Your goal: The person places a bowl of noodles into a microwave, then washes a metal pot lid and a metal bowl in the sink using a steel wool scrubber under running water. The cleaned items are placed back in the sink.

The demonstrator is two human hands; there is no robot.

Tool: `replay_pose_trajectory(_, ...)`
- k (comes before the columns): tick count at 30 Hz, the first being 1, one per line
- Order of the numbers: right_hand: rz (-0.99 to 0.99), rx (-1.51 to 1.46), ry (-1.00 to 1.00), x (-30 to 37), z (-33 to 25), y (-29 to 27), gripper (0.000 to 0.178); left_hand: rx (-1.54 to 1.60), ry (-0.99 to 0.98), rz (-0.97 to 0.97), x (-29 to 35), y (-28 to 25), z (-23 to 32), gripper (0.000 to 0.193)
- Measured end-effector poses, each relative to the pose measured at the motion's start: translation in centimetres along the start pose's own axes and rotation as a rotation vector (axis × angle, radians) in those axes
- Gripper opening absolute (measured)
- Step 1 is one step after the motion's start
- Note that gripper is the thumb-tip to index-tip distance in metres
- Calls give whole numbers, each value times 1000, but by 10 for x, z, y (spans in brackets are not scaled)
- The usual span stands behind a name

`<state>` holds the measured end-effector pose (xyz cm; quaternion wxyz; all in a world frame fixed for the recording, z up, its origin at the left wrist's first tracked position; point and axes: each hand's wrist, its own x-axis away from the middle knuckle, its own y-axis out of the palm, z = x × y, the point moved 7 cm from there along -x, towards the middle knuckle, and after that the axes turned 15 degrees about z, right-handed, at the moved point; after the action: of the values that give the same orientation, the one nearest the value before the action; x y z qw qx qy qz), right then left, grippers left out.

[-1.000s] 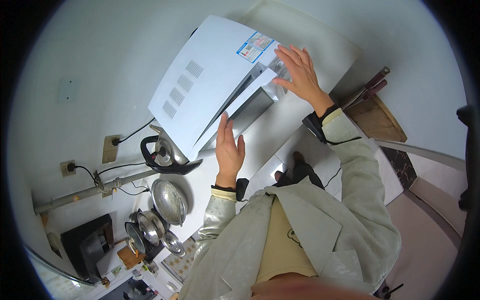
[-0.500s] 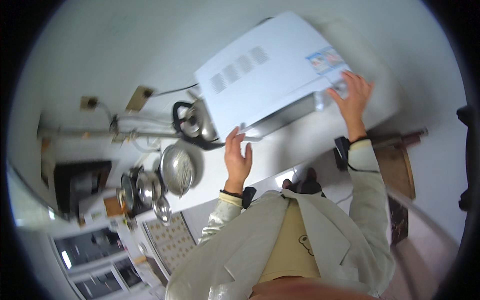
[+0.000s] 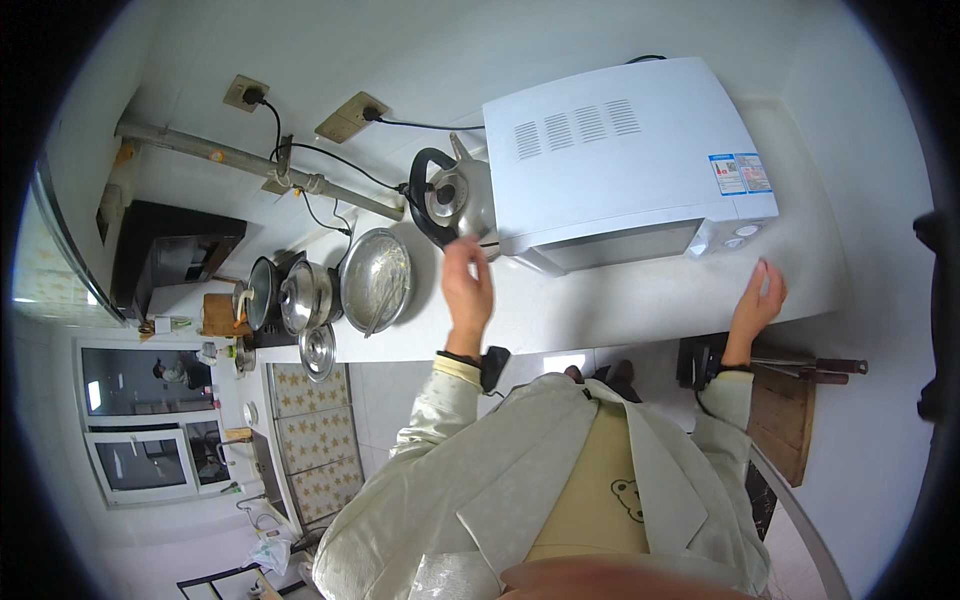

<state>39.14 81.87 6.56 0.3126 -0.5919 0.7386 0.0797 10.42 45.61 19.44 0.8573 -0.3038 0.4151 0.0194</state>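
A white microwave oven (image 3: 610,150) stands on the counter against the wall, its door at the front and its knobs at the right. Near its left front corner is my left hand (image 3: 468,295), fingers loosely bent and apart, with nothing seen in it. Just behind that hand sits a steel kettle (image 3: 478,200) with a black handle, close to the oven's left side; whether my fingertips touch it I cannot tell. My right hand (image 3: 757,308) hovers off the oven's right front corner, below the knobs, empty, with thumb and fingers apart.
Left along the white counter (image 3: 630,305) are a large steel bowl (image 3: 375,280), a lidded steel pot (image 3: 300,298), a loose lid (image 3: 317,352) and a wooden board (image 3: 220,315). Cords run to wall sockets (image 3: 350,118). A wooden board (image 3: 780,420) leans below the counter at the right.
My right hand has come off the oven's right front corner toward me. My left hand has also drawn away from its left front edge. The whole view has turned and sharpened.
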Motion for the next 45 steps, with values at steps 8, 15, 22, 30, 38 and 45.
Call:
replay_pose_trajectory(8, -140, -102, 371, 92, 90, -49, 19, -256, 174, 72, -116, -47, -87, 26)
replay_pose_trajectory(15, -26, 54, 431, 95, 97, -63, 17, -136, 30, 33, -100, -11, -97, 35)
replay_pose_trajectory(22, -134, 228, 166, 56, 68, 34, 22, -33, -39, 59, -67, -41, -59, 33)
replay_pose_trajectory(30, -224, 372, -43, 32, 62, 78, 21, -116, -58, 87, -45, -79, -53, 30)
replay_pose_trajectory(38, -113, 334, 85, 39, 72, 90, 20, -244, -17, 70, -25, -90, -51, 24)
replay_pose_trajectory(45, 158, 138, 330, 52, 81, 96, 27, -235, 82, 14, -24, -71, -34, 24)
